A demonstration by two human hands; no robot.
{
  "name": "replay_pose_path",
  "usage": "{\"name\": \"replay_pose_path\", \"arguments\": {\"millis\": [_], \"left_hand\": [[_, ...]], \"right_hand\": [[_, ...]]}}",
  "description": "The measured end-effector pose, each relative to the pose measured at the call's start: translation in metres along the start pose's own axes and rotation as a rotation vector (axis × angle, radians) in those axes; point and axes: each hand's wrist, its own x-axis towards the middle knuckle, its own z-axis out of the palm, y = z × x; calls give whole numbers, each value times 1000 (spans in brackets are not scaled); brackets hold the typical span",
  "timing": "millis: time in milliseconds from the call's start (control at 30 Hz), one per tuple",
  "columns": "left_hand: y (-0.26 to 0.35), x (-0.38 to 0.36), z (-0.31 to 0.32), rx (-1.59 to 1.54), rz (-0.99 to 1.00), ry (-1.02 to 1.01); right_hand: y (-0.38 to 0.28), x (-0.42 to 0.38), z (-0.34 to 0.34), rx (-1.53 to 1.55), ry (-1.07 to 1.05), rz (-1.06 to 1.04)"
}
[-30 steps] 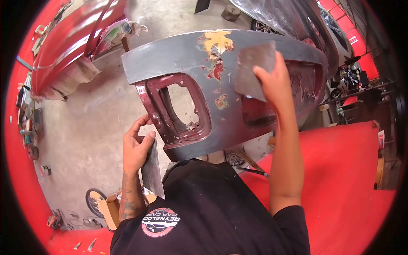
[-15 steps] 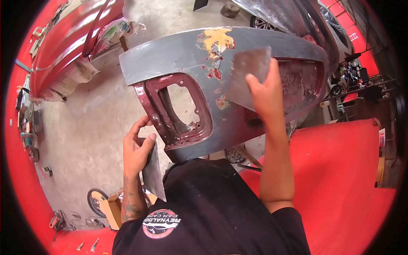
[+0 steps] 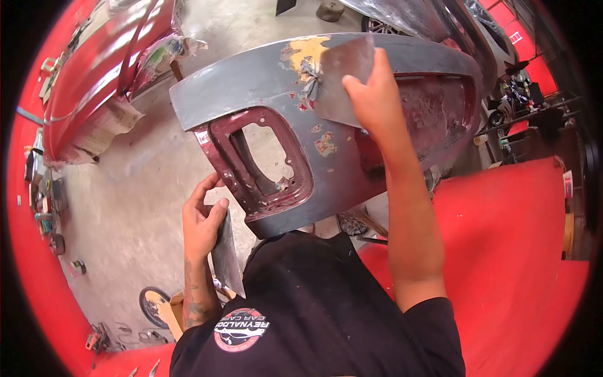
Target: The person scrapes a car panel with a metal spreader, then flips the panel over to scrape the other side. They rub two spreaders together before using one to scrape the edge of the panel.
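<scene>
While the right hand angles a flat plate, the left hand steadies

Gripped firmly, thumb on its near face, that plate meets curled flakes on the grey panel, apparently so its edge can get under them. Half curled, the left pins a second plate beneath its thumb, leaving fingertips to brace the panel's side. Red bodywork sits well apart.
</scene>
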Motion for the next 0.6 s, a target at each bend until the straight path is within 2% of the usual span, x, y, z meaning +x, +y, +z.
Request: {"name": "replay_pose_path", "arguments": {"millis": [33,67,133,167,200,267,333,400,433,533,567,600], "left_hand": [[1,0,2,-8,4,-2],[3,0,3,-22,-8,6],[5,-3,4,-39,-30,33],[8,-3,4,-56,-55,27],[10,-3,4,-66,-78,13],[2,-2,-1,-18,-31,-8],[1,0,-2,10,24,-25],[6,-3,1,-20,-31,-10],[8,-4,1,-31,-34,3],[10,-4,2,-36,-66,-4],[10,-3,2,-65,-65,-6],[10,-3,2,-92,-65,-9]], "right_hand": [[14,-3,-8,-7,53,-111],[22,-8,-13,-12,51,-119],[32,-17,-15,359,-38,0],[37,-11,0,302,29,-179],[21,-8,11,310,33,-172],[-24,-2,20,-52,-33,44],[-15,-3,15,-76,-65,76],[26,-9,5,120,93,-165],[19,-23,-13,192,17,-32],[16,-45,-13,239,-20,-39],[11,-45,-4,131,19,-164],[-6,-46,5,58,47,-106]]}}
